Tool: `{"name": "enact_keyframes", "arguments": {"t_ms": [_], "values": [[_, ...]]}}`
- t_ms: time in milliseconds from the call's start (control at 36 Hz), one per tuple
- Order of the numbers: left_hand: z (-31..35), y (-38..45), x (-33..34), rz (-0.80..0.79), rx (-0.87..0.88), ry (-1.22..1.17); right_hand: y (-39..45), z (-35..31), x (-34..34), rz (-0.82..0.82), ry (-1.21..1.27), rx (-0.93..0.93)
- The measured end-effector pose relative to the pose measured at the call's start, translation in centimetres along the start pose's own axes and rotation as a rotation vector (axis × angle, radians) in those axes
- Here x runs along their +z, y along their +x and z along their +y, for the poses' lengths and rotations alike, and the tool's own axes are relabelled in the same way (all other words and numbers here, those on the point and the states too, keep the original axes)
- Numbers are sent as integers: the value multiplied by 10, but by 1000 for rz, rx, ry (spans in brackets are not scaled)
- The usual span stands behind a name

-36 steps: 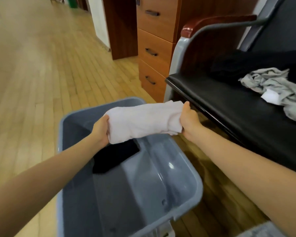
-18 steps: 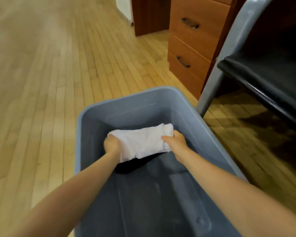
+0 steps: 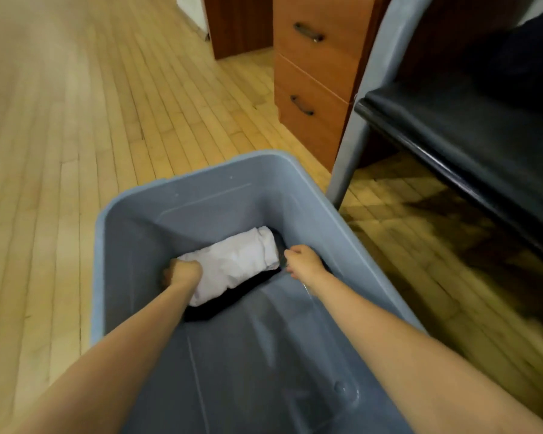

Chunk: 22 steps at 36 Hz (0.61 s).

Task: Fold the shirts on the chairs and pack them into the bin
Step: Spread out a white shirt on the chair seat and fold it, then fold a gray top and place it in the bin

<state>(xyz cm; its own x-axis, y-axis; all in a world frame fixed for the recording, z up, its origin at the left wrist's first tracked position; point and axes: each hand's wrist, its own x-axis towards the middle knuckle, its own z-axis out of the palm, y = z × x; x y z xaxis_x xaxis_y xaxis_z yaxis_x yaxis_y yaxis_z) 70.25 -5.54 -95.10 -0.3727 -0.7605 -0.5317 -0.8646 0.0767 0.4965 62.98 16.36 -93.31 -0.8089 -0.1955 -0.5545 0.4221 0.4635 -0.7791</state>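
Note:
A folded white shirt (image 3: 232,264) lies at the far end of the grey bin (image 3: 201,177), on top of a folded black shirt (image 3: 232,303) whose edge shows beneath it. My left hand (image 3: 184,272) grips the white shirt's left end, fingers curled round it. By the shirt's right end, my right hand (image 3: 304,261) sits just off the cloth with loosely curled fingers and holds nothing. Both forearms reach down into the bin.
The bin stands on a wooden floor. A black chair seat (image 3: 467,130) with a grey metal leg (image 3: 355,145) is close on the right. A wooden drawer unit (image 3: 311,76) stands behind the bin.
The white shirt went from above the bin down onto the black shirt inside it. My right hand has let go of its right end. The view tilted down, away from the chair.

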Motion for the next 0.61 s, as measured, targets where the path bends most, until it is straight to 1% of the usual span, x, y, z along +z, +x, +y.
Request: {"name": "enact_keyframes", "arguments": {"t_ms": [56, 83, 111, 167, 222, 278, 333, 417, 528, 611], "values": [[11, -20, -2, 100, 110, -37, -20, -15, -6, -17, 29, -43], [22, -37, -4, 102, 186, -72, -33, -26, -11, -38, 60, -54], [35, -58, -6, 78, 261, -117, -47, -37, -17, -58, 102, -79], [62, -100, -9, -10, 409, -283, -76, -61, -34, -62, 163, -163], [88, -147, -14, -89, 490, -423, -105, -86, -58, -18, 190, -277], [114, -193, -19, -143, 561, -487, -138, -108, -88, 46, 196, -390], [136, -254, -25, -225, 654, -530, -184, -122, -132, 156, 214, -481], [164, -326, -24, -345, 799, -577, -238, -129, -195, 269, 293, -535], [183, -440, -8, -547, 977, -538, -313, -99, -286, 453, 451, -523], [188, -520, 19, -698, 1035, -533, -365, -59, -345, 602, 512, -507]]}}
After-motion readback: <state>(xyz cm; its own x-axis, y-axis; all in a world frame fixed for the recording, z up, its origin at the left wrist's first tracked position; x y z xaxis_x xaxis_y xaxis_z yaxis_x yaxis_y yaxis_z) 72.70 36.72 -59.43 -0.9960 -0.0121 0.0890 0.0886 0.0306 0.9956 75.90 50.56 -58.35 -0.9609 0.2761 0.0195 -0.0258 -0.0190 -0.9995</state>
